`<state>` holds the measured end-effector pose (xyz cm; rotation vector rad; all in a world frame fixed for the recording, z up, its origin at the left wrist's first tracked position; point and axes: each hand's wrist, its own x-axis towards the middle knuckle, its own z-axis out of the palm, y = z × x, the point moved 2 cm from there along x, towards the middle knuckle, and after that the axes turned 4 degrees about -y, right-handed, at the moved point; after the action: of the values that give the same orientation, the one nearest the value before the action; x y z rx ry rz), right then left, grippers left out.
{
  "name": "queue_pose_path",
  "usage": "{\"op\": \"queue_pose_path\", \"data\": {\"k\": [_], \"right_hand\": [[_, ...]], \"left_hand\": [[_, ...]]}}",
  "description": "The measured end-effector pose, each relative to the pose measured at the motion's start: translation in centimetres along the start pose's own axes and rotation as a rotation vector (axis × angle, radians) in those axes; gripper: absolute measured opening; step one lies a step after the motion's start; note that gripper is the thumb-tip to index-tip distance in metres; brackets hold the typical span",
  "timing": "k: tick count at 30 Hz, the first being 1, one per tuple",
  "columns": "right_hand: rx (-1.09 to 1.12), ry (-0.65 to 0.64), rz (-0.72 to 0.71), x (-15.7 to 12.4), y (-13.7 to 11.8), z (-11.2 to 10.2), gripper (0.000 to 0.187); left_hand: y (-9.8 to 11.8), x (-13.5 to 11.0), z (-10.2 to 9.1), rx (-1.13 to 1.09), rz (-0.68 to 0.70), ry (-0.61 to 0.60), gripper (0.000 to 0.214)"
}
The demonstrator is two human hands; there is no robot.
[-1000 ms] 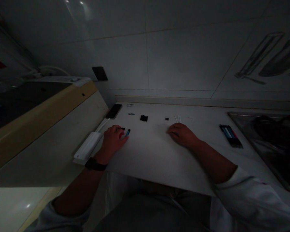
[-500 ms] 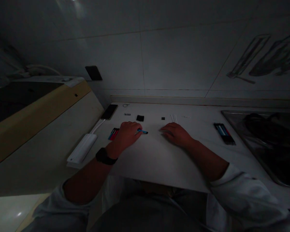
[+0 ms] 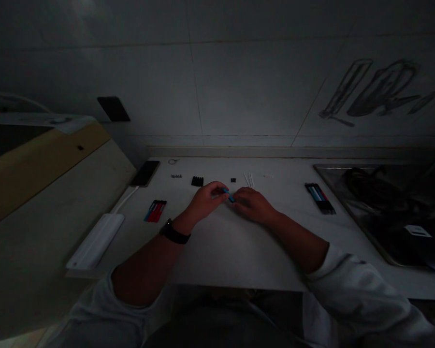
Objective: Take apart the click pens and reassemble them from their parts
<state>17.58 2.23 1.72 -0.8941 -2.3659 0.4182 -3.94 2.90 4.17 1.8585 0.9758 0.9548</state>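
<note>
My left hand [image 3: 206, 200], with a dark watch on its wrist, is closed on a short blue pen barrel [image 3: 226, 192] with a dark end. My right hand [image 3: 254, 205] meets it from the other side, its fingertips pinched at the barrel's dark lower end. The tip is partly hidden by those fingers. Left of my hands lie several red and blue pen barrels [image 3: 155, 211] side by side. Beyond my hands are black ribbed pieces [image 3: 197, 181], small metal springs [image 3: 176, 176], a small dark square [image 3: 233, 180] and thin white sticks like refills [image 3: 249, 180].
A phone [image 3: 145, 173] is cabled to a white power strip [image 3: 96, 241] at the left, beside a slanted cabinet [image 3: 58, 212]. Several pens [image 3: 319, 198] lie at the right, near a metal-rimmed stove [image 3: 362, 234]. A wire ring [image 3: 173, 161] sits near the wall.
My left hand has carried the blue pen barrel rightward from beside the other barrels to my right hand, whose fingers now touch its dark end. The view has shifted right.
</note>
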Motion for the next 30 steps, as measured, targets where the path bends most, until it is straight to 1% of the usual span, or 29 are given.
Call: {"op": "queue_pose_path", "data": {"k": [3, 7, 11, 14, 17, 20, 22, 24, 26, 28, 30], "right_hand": [[0.015, -0.03, -0.001, 0.2, -0.2, 0.2, 0.017], [0.013, -0.046, -0.02, 0.3, -0.3, 0.2, 0.018], [0.026, -0.056, -0.015, 0.3, -0.4, 0.1, 0.016], [0.007, 0.008, 0.033, 0.3, 0.2, -0.6, 0.016], [-0.072, 0.175, 0.154, -0.1, 2.3, -2.6, 0.018], [-0.204, 0.383, 0.308, -1.5, 6.2, -5.5, 0.021], [-0.284, 0.471, 0.443, -2.8, 9.1, -7.2, 0.026], [-0.346, 0.449, 0.566, -4.0, 11.6, -8.3, 0.03], [-0.38, 0.365, 0.669, -4.8, 13.4, -8.6, 0.032], [-0.395, 0.297, 0.741, -5.1, 14.4, -8.5, 0.032], [-0.405, 0.261, 0.774, -4.9, 14.8, -8.1, 0.031]], "left_hand": [[-1.3, 0.1, 0.5, -0.248, -0.08, -0.005, 0.021], [-2.1, 0.1, 0.6, -0.444, -0.126, 0.073, 0.029], [-2.5, 0.0, 0.2, -0.488, -0.173, 0.16, 0.033], [-2.7, -0.1, -0.1, -0.472, -0.176, 0.189, 0.034], [-2.7, -0.1, -0.1, -0.493, -0.183, 0.184, 0.033], [-2.7, -0.2, 0.0, -0.517, -0.196, 0.168, 0.033], [-2.7, -0.2, 0.1, -0.513, -0.201, 0.156, 0.033], [-2.7, -0.3, 0.2, -0.501, -0.207, 0.141, 0.032], [-2.8, -0.3, 0.3, -0.494, -0.208, 0.131, 0.032], [-2.9, -0.2, 0.4, -0.493, -0.21, 0.121, 0.032], [-2.9, -0.2, 0.4, -0.494, -0.214, 0.113, 0.032]]}}
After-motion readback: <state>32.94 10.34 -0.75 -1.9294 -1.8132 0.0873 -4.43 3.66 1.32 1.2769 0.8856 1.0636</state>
